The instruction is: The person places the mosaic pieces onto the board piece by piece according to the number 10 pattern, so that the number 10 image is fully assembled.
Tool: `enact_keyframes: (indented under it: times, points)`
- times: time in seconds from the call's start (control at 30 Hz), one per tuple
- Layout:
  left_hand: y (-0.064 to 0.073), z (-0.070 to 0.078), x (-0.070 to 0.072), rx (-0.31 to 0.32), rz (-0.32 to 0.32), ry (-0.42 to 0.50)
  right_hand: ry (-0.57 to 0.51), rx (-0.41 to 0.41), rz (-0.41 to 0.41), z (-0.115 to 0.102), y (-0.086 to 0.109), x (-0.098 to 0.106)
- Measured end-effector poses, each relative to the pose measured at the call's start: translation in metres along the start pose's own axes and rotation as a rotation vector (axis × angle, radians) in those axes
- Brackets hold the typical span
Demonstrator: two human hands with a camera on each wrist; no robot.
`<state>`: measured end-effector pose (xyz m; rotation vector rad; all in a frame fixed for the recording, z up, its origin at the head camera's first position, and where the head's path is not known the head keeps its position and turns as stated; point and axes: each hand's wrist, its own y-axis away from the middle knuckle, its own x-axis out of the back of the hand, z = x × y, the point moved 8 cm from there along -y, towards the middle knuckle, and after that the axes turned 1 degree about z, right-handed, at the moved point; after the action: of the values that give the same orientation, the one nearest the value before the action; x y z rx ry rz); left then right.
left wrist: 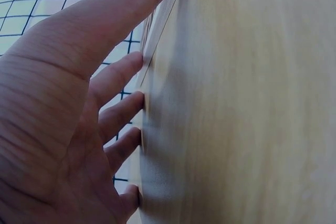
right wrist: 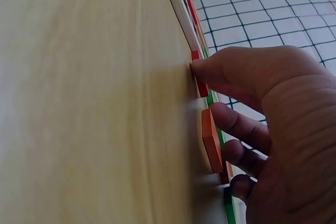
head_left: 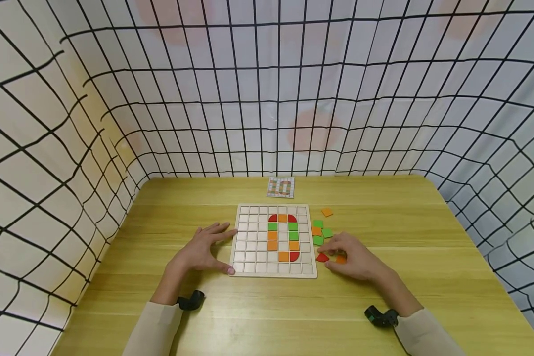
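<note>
A pale wooden grid board (head_left: 249,242) lies on the table, with red, green and orange tiles set in a ring in its right half. My left hand (head_left: 202,249) rests at the board's left edge, fingers spread, thumb (left wrist: 121,9) by the near corner. Just right of the board, my right hand (head_left: 349,257) pinches a red quarter-round tile (head_left: 322,257) between thumb and forefinger, low at the tabletop. Under that hand lies an orange tile (right wrist: 211,140), partly covered in the head view.
Several loose tiles lie along the board's right side, among them a green tile (head_left: 327,233) and, farther back, an orange tile (head_left: 327,212). Behind the board is a small pattern card (head_left: 281,187). A white wall with black netting (head_left: 276,99) encloses the wooden table (head_left: 258,316).
</note>
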<state>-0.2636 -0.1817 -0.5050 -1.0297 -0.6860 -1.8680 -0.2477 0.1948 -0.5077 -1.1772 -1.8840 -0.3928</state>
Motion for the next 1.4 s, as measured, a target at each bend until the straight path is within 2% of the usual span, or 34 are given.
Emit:
enact_keyframes:
  times: [0.2, 0.5, 0.8, 0.93, 1.4]
  points:
    - [0.001, 0.001, 0.001, -0.002, -0.002, -0.001, -0.007, -0.01, -0.016, 0.002, 0.0, -0.002]
    - [0.001, -0.001, 0.0, 0.01, -0.005, 0.002, 0.0, -0.048, 0.007, 0.004, -0.001, 0.001]
    - [0.002, 0.0, 0.001, 0.005, 0.001, 0.012, -0.008, -0.05, 0.05, 0.001, -0.005, 0.007]
    - [0.002, 0.0, 0.002, 0.005, 0.001, 0.01, -0.01, -0.06, 0.047, -0.003, -0.009, 0.007]
    - [0.0, -0.002, 0.0, 0.019, -0.01, 0.005, -0.015, 0.004, 0.077, -0.029, -0.029, -0.004]
